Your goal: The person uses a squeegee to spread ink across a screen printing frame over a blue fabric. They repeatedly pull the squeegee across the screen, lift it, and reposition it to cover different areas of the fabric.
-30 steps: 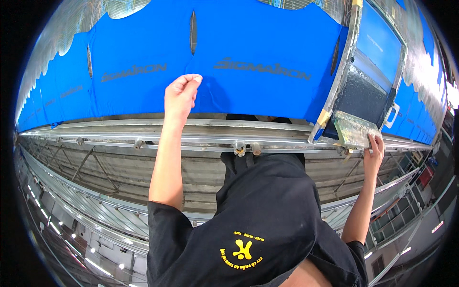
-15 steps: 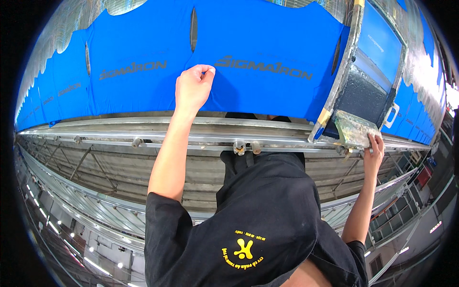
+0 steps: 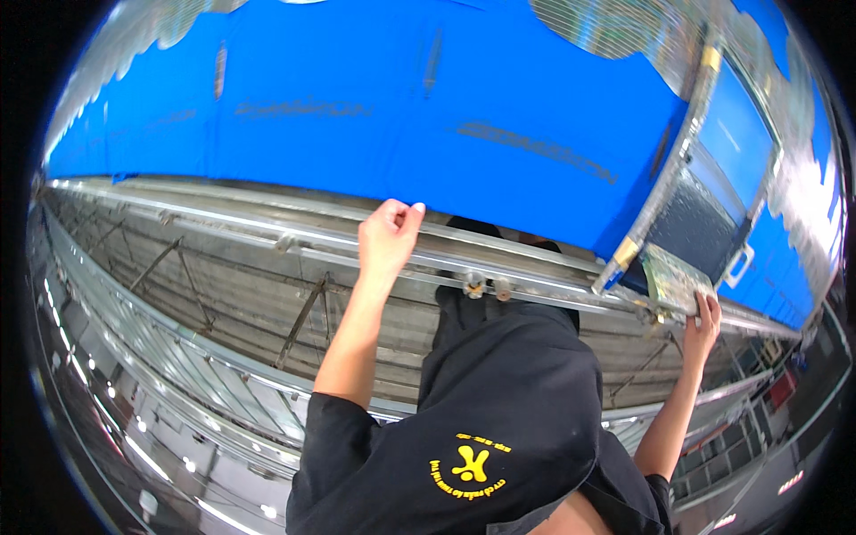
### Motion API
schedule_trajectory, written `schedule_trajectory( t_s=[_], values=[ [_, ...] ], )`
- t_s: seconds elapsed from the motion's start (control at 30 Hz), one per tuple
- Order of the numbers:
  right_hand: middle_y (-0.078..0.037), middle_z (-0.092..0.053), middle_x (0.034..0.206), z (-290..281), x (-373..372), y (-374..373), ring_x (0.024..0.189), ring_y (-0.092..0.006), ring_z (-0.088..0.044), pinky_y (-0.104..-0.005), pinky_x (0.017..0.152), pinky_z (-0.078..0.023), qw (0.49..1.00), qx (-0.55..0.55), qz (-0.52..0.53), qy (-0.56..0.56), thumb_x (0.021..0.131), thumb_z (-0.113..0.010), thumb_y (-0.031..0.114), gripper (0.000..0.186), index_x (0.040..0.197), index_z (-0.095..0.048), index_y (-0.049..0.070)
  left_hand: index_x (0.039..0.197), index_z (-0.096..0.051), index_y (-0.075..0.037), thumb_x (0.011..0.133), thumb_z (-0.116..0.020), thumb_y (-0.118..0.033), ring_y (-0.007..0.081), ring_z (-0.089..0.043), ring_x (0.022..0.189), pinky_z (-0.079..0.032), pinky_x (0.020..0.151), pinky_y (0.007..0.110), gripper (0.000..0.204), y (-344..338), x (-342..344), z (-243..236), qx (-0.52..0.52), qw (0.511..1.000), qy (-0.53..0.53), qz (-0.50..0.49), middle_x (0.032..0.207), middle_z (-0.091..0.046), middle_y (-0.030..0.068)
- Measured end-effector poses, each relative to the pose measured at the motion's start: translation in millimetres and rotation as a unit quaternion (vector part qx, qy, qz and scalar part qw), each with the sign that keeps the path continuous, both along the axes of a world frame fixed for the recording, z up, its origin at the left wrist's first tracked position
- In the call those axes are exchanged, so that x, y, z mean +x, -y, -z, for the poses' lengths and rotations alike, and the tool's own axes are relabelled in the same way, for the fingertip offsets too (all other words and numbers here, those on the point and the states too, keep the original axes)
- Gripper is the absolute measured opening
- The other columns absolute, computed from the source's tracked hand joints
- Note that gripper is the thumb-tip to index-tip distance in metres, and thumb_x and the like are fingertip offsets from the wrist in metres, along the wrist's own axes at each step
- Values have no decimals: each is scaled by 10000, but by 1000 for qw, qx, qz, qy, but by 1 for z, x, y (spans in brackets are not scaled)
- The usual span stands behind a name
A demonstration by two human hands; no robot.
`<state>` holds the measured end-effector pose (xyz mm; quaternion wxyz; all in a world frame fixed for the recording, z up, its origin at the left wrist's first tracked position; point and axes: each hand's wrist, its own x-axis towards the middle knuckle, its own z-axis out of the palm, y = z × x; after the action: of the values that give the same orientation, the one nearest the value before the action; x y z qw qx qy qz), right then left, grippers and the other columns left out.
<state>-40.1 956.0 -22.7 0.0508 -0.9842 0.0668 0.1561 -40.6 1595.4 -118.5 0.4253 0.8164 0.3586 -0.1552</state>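
My left hand is closed, thumb and fingers pressed together, at the near edge of a long blue fabric sheet. Whether cloth is pinched between the fingertips I cannot make out. Dark printed marks and narrow slits run along the fabric. To the right, a framed printing screen lies across the blue fabric, with dark, wet-looking ink over its nearer half. My right hand grips a stained, tape-covered plate at the screen's near end; its fingertips curl over the plate's edge.
A metal rail with small round stops borders the table in front of my body. A white handle juts from the screen's right side. Patterned, shiny table surface shows beyond the fabric. Metal framework lies below the rail.
My left hand has come down from over the printed fabric to its near edge. My right hand stays on the plate at the screen. The whole view has tilted and shifted.
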Motion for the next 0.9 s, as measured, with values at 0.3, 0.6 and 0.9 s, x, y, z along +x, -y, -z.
schedule_trajectory(
  t_s=[0.3,0.6,0.9],
  values=[
    [-155,-663,1303,-9,22,10,1266,-368,-596,-456,1109,-455,997,-3,-57,-57,751,-749,-68,607,1331,-722,107,1059,-755,-58,938,-777,-237,139,-644,714,-535,650,314,217,29,1,-26,-47,980,190,40,866,-718,60],
    [-191,-701,1185,-21,53,21,1170,-386,-641,-457,1059,-489,995,36,-51,-74,788,-784,58,454,1239,-735,38,1292,-658,-48,879,-804,-407,350,-623,1176,-488,1003,487,566,224,68,-84,-138,837,385,363,1195,-664,148],
    [-156,-714,1032,-16,45,28,992,-364,-679,-445,884,-534,981,126,-141,30,809,-803,77,342,1144,-751,37,1029,-724,-56,893,-697,-252,249,-666,1093,-479,960,416,240,437,63,-57,118,732,434,512,1038,-708,91]
  ],
)
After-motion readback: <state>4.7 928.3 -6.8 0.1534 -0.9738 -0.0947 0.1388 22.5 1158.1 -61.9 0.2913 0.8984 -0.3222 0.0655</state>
